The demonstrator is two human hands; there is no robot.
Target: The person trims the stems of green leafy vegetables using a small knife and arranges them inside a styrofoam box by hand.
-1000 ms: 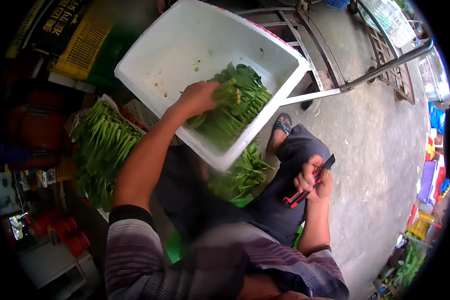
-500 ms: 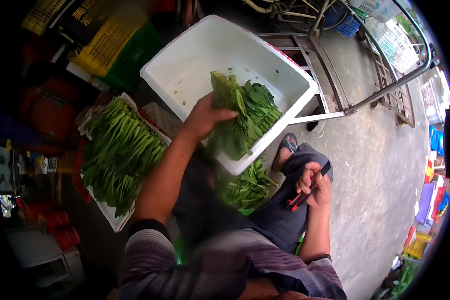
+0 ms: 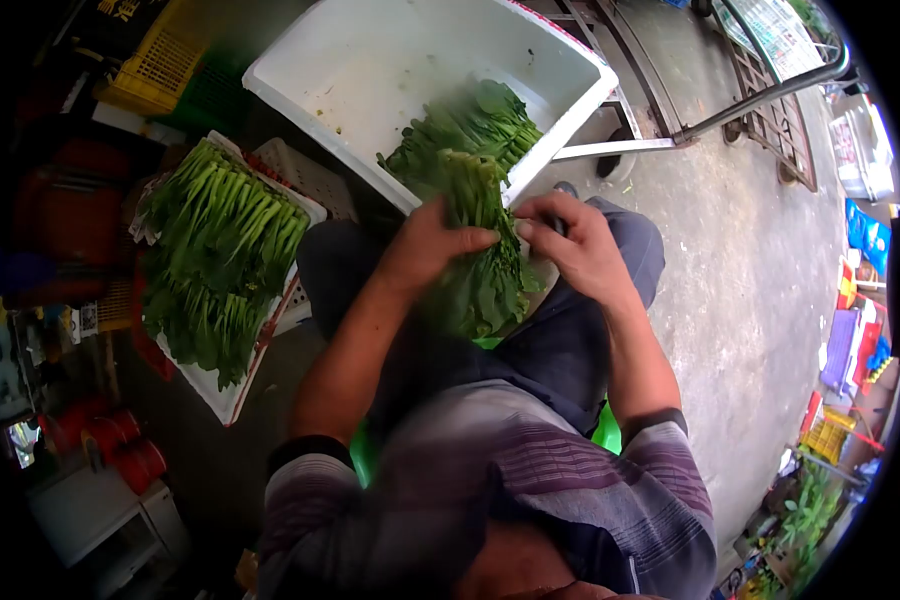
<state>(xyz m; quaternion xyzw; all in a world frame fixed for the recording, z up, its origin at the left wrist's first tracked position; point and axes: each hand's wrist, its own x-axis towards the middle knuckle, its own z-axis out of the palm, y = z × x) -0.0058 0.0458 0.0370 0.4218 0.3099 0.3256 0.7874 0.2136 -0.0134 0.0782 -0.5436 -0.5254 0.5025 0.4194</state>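
My left hand [image 3: 425,248] is wrapped round a bunch of leafy greens [image 3: 482,275], which I hold over my lap with its stems toward the box and its leaves toward me. At the bunch's right side, my right hand [image 3: 582,248] has thumb and fingers pinched together close to the leaves. What lies in that pinch, if anything, is hidden; the red and black tool it held before does not show. Just beyond my hands stands a white foam box [image 3: 345,70], tilted in view, with more greens [image 3: 485,125] lying in its near right corner.
On my left, a large pile of stemmed greens [image 3: 225,255] fills a white tray [image 3: 215,400]. A metal trolley [image 3: 660,145] stands beyond the box at right. Yellow crates [image 3: 155,60] are stacked at the far left. Concrete floor [image 3: 730,300] stretches along my right.
My left hand has brought the bunch out of the box, down over my lap. My right hand has moved up and left from my knee to the bunch. The view has shifted slightly.
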